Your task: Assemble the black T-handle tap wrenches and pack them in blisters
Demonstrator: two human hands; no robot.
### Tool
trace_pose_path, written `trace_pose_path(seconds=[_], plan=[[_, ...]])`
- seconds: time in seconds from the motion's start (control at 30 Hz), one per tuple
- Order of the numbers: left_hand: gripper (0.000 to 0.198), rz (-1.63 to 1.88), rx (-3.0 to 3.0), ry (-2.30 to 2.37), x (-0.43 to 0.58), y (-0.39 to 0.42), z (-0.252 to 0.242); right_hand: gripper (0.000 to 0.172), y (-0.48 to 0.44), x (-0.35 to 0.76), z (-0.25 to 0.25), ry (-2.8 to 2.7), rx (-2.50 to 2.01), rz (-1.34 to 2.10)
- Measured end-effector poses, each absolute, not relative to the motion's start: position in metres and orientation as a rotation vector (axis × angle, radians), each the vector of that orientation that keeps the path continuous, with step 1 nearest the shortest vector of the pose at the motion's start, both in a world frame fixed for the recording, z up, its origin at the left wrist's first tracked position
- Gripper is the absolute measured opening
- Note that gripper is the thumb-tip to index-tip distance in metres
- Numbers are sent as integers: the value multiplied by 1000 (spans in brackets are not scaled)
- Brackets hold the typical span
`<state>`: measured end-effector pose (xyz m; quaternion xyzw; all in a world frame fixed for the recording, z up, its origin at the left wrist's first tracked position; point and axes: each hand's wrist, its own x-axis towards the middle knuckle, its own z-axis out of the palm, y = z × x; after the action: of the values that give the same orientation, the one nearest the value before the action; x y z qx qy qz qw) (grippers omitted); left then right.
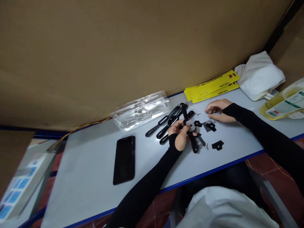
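So, L hand (pixel 179 135) gripped a black tool (pixel 183 110) w/ pale disc (pixel 191 125), beside the other tools (pixel 163 128) on the table (pixel 90 158); R hand (pixel 220 109) was half-curled near a wing screw (pixel 197 114), hold unclear. Prob. partway: 1 tool in work, black plates (pixel 217 145) lay loose, unfitted.

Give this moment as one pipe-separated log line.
left hand: holds black tool | right hand: beside wing screw, contact unclear | phone: on table

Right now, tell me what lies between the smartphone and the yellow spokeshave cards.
The head view shows black spokeshaves lying between them, plus one held in the left hand.
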<state>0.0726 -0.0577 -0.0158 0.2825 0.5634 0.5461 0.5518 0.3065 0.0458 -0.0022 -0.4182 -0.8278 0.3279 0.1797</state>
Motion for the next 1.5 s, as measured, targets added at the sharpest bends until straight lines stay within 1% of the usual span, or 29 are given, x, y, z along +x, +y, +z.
trace_pose_path(seconds=[0.07,0.2,0.33,0.43,0.5,0.63,0.77,0.83,0.9,0.93,1.0,1.1,1.23,1.37,1.5], plan=[[44,1267,675,1328,72,-57,-16,26,44,310,0,-2388,-1171,903],[41,1257,690,1330,72,-56,-16,38,42,313,4,-2513,-1032,844],[40,1272,700,1347,73,-57,-17,34,40,313,3,-2598,-870,786],[40,1286,706,1334,75,-58,-18,34,37,311,-2,-2581,-851,777],[40,1283,723,1323,76,-58,-18,29,35,309,-5,-2553,-870,789],[42,1285,758,1335,76,-58,-18,15,33,304,-7,-2498,-879,852],[47,1313,764,1349,78,-59,-18,3,28,298,1,-2346,-988,1022],[49,1327,764,1353,79,-60,-18,13,22,292,9,-2126,-1073,1200],[51,1325,758,1347,79,-61,-17,29,15,283,16,-1830,-1122,1391],[53,1317,750,1339,79,-61,-17,36,10,277,19,-1687,-1138,1458],[54,1290,730,1319,77,-60,-16,44,2,263,20,-1466,-1177,1522],[55,1278,713,1288,74,-60,-15,47,-11,244,12,-1285,-1234,1527],[57,1318,751,1236,74,-61,-16,48,-21,228,-3,-1214,-1241,1487],[58,1364,787,1215,77,-62,-16,50,-25,225,-13,-1281,-1267,1417],[58,1367,803,1220,78,-63,-18,43,-25,227,-17,-1425,-1280,1278]])
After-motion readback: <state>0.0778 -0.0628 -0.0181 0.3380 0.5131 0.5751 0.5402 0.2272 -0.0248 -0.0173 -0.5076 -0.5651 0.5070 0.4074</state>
